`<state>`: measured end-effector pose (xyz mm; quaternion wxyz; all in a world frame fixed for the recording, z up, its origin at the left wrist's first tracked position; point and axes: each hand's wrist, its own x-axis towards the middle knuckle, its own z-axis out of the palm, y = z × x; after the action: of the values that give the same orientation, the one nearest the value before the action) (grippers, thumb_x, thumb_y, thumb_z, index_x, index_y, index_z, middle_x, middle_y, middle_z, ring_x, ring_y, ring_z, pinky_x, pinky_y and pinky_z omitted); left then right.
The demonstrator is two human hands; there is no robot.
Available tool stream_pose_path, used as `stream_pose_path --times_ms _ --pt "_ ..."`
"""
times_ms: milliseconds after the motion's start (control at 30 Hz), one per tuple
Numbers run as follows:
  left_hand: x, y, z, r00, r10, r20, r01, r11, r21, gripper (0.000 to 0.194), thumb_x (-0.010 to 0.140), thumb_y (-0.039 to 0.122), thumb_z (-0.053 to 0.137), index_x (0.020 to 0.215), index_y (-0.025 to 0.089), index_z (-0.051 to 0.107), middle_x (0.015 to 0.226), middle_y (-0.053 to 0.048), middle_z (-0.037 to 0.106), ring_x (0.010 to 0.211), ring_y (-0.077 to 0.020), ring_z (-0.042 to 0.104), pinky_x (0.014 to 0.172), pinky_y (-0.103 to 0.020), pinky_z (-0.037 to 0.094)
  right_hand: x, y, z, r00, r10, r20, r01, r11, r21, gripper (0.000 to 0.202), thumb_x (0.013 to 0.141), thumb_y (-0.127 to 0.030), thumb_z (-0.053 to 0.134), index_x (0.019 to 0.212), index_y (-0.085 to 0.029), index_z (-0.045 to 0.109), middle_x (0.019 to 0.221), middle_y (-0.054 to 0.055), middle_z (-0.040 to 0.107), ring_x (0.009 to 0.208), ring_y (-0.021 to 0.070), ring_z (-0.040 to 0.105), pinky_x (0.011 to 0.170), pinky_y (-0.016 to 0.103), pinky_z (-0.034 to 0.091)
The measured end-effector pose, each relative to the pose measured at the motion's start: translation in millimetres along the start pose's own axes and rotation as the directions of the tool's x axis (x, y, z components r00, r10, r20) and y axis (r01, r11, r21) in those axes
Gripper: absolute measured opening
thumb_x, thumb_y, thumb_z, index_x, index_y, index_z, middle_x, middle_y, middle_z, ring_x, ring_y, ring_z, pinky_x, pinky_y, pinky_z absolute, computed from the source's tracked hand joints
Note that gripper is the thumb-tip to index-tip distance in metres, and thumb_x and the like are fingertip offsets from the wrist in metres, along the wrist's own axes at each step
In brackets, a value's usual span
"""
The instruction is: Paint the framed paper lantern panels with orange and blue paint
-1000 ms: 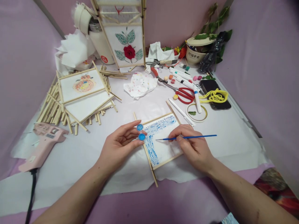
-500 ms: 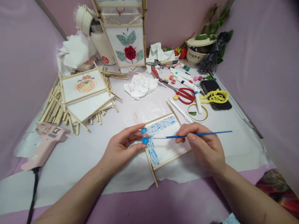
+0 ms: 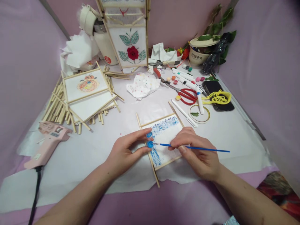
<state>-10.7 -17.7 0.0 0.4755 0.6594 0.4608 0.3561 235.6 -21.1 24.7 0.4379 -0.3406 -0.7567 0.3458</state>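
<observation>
Between thumb and fingers, my left hand [image 3: 131,145] grips a small paint pot [image 3: 150,144] of blue paint, its round blue lid [image 3: 149,134] tipped open above it. My right hand [image 3: 197,153] is closed around a thin blue paintbrush [image 3: 203,149], whose tip reaches into the pot. Under both hands lies a wooden-stick frame [image 3: 165,120] with a white panel [image 3: 165,140]. Rows of blue dabs run along the panel's top and left side. My right hand covers part of its right side.
A pink glue gun [image 3: 48,143] lies at the left, near a stack of wooden sticks [image 3: 56,103] and framed panels. Behind are a crumpled stained tissue [image 3: 142,85], red-handled scissors [image 3: 187,95], markers [image 3: 200,101] and a phone [image 3: 217,106]. A tall rose-decorated frame [image 3: 127,47] stands at the back.
My right hand has brought the brush tip left and down, from over the panel into the blue paint pot. My left hand with the pot has shifted slightly right and down.
</observation>
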Motion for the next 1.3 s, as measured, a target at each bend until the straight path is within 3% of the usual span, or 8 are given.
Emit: stream_pose_path --times_ms 533,667,767,867,933,1067,1300 --pt "0 0 0.0 1.0 -0.014 0.002 0.014 1.0 0.017 0.049 0.08 0.027 0.076 0.127 0.029 0.061 0.109 -0.005 0.074 0.099 -0.0232 0.072 0.095 -0.037 0.056 0 -1 1 1.0 0.015 0.023 -0.015 1.0 0.02 0.019 0.088 -0.013 0.051 0.096 -0.021 0.065 0.081 0.002 0.07 0.076 0.0168 0.062 0.079 0.04 0.041" --pt "1 1 0.3 0.999 -0.037 -0.001 0.037 0.999 -0.016 0.048 0.08 0.025 0.076 0.126 0.03 0.061 0.108 -0.004 0.075 0.099 -0.0222 0.072 0.096 -0.037 0.056 -2 3 -4 0.984 0.147 -0.096 -0.13 0.977 0.167 0.018 0.091 -0.018 0.048 0.092 -0.023 0.066 0.079 0.001 0.068 0.078 0.0173 0.06 0.077 0.037 0.044" --pt "2 4 0.8 0.998 -0.055 -0.003 0.055 0.996 -0.074 0.048 0.081 0.023 0.075 0.126 0.028 0.061 0.105 -0.003 0.075 0.098 -0.0214 0.072 0.096 -0.037 0.056 -2 8 -8 0.927 0.332 -0.173 -0.284 0.925 0.254 0.02 0.092 -0.019 0.046 0.088 -0.023 0.065 0.078 0.0 0.067 0.077 0.016 0.061 0.072 0.032 0.045" --pt "3 5 1.0 0.998 -0.06 -0.023 0.056 0.99 -0.132 0.047 0.079 0.021 0.076 0.124 0.027 0.062 0.101 -0.003 0.076 0.097 -0.0206 0.072 0.094 -0.036 0.057 0 13 -10 0.884 0.449 -0.128 -0.424 0.887 0.181 0.019 0.09 -0.018 0.048 0.086 -0.023 0.066 0.078 -0.001 0.069 0.077 0.0152 0.062 0.073 0.03 0.045" --pt "3 6 0.8 0.997 -0.065 -0.031 0.06 0.987 -0.152 0.047 0.078 0.02 0.077 0.123 0.026 0.063 0.099 -0.003 0.076 0.096 -0.02 0.072 0.094 -0.035 0.057 1 15 -10 0.881 0.462 -0.097 -0.454 0.886 0.095 0.018 0.09 -0.019 0.049 0.086 -0.022 0.067 0.079 0.0 0.07 0.079 0.0162 0.063 0.075 0.031 0.045" --pt "3 7 0.3 0.997 -0.077 -0.024 0.073 0.987 -0.144 0.049 0.077 0.022 0.078 0.124 0.026 0.063 0.099 -0.003 0.076 0.096 -0.0205 0.072 0.094 -0.036 0.056 2 16 -6 0.893 0.441 -0.087 -0.443 0.896 -0.011 0.018 0.091 -0.023 0.05 0.088 -0.021 0.068 0.081 0.002 0.072 0.084 0.0188 0.065 0.078 0.033 0.046" --pt "4 8 0.4 0.997 -0.078 -0.025 0.074 0.988 -0.133 0.048 0.077 0.023 0.077 0.124 0.024 0.063 0.099 -0.005 0.076 0.096 -0.0225 0.072 0.096 -0.04 0.056 5 19 -3 0.903 0.42 -0.088 -0.424 0.905 -0.03 0.017 0.09 -0.023 0.051 0.087 -0.02 0.068 0.08 0.002 0.073 0.081 0.0189 0.066 0.076 0.033 0.047"
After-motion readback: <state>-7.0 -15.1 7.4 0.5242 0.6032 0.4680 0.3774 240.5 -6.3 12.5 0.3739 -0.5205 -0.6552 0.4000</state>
